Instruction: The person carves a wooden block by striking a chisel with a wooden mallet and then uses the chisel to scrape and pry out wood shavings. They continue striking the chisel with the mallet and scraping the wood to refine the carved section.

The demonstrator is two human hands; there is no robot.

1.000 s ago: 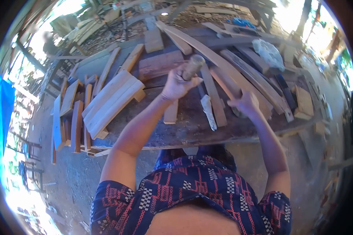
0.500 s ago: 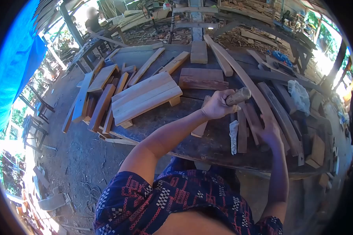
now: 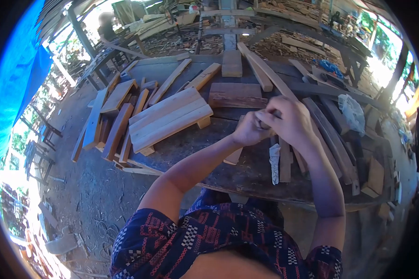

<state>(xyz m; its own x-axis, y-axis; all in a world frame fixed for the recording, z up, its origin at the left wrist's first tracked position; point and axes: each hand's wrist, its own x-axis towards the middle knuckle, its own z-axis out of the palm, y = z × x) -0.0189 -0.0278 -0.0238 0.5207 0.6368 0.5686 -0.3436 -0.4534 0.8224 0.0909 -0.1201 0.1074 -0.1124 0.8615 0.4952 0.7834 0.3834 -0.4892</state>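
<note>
My left hand [image 3: 251,129] is closed over the bench around a short round wooden piece, which the hands now almost wholly hide. Against it, my right hand [image 3: 292,122] has its fingers curled in and covers the piece's far end. Whether the right fingers grip that piece or something small cannot be seen. Just below the hands lies a narrow white-wrapped object [image 3: 274,163], beside a dark wooden strip [image 3: 285,162]. Left of them, a pale slatted board [image 3: 170,120] rests on cross blocks. Behind the hands sits a reddish-brown wood block [image 3: 235,94].
Several wood pieces [image 3: 118,132] are piled at the workbench's [image 3: 209,174] left side. Long dark planks [image 3: 328,135] and a clear plastic bag [image 3: 351,114] lie on the right. A person [image 3: 108,30] is at the far left, near a blue tarp [image 3: 18,74].
My right hand has come up and left from beside the wooden strips to meet my left hand, covering the round wooden piece. My left hand stays closed and is nearly in place.
</note>
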